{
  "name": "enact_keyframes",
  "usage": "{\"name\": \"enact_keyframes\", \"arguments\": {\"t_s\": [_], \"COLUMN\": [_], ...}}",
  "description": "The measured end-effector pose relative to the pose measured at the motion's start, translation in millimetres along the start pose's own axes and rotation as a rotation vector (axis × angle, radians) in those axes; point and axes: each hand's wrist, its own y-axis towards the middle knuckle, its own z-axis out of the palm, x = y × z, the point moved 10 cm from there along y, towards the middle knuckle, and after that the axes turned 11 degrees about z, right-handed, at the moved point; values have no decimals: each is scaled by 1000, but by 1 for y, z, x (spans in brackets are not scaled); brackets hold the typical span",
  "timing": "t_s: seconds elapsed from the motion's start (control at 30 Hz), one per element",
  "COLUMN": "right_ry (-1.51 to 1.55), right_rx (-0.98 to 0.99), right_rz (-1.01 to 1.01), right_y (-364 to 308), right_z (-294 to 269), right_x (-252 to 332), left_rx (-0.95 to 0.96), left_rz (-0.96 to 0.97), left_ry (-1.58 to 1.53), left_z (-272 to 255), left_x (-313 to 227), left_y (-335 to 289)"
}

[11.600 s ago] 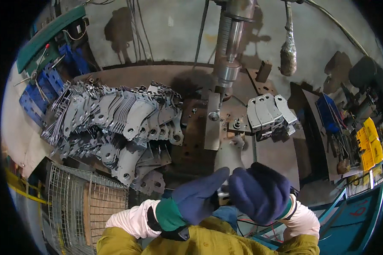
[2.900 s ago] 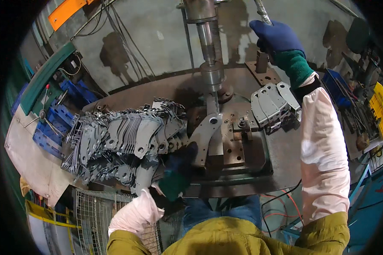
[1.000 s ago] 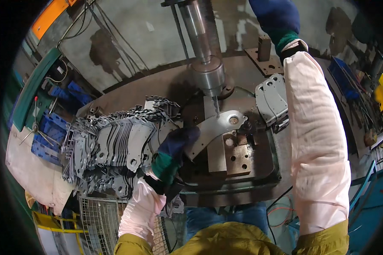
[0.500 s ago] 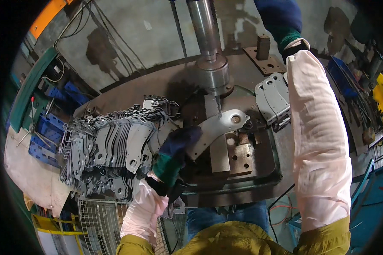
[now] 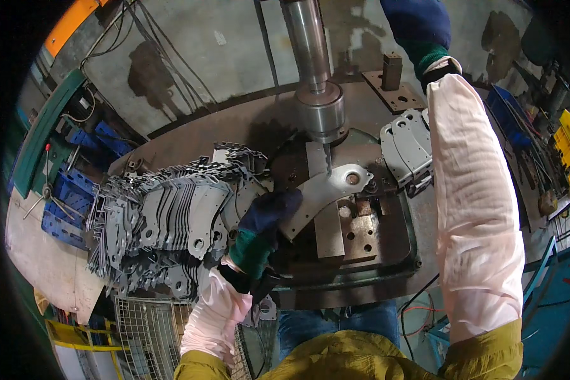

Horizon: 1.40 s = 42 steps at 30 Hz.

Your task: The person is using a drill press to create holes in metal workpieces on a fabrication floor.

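My left hand (image 5: 267, 216), in a dark blue glove with a green cuff, grips the near left end of a curved grey metal plate (image 5: 320, 193). That plate lies over a steel fixture block (image 5: 329, 234), and a round hole shows near its far right end. Above it hangs the chuck (image 5: 322, 114) of a drill press, its drill bit (image 5: 328, 158) reaching down to the plate's upper edge. Raised at the top right is my right hand (image 5: 419, 24), in the same kind of glove. Its fingers are cut off by the picture's edge, so whatever it touches is hidden.
Many similar plates (image 5: 190, 212) stand stacked on the left of the table. A smaller stack of plates (image 5: 405, 145) lies right of the fixture. Behind it stands a steel block on a base plate (image 5: 392, 95). A blue crate (image 5: 66, 202) is at far left, a wire basket (image 5: 149, 329) below.
The chuck appears very slightly lower over the plate. Both hands stay almost where they were, my left still on the plate.
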Motion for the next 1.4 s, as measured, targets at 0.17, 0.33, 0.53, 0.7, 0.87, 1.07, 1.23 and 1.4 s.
{"name": "enact_keyframes", "arguments": {"t_s": [0.17, 0.33, 0.53, 0.7, 0.87, 1.07, 1.23, 1.4], "right_ry": [-66, -264, 7, -35, -24, 26, -334, -54], "right_rx": [-62, -76, -62, -45, -82, -63, -83, 35], "right_rz": [5, -235, -9, -48, 29, 33, -189, 79], "right_y": [2, 5, 1, 3, 0, -1, 1, 0], "right_z": [2, 11, -3, 0, -5, -6, 4, -1], "right_x": [-5, 5, 1, 0, -3, 0, 7, -2], "left_rx": [-217, -237, -259, -263, -225, -132, 102, 35], "left_rz": [-533, -463, -332, -453, -267, 56, 279, -65], "left_ry": [-511, -505, -580, -630, -474, -170, 352, 10], "left_z": [11, 9, 8, 12, 6, -3, 9, 6], "left_x": [33, 30, 31, 31, 7, -6, -23, 14], "left_y": [-15, -16, -16, -19, -7, -3, 6, 3]}}
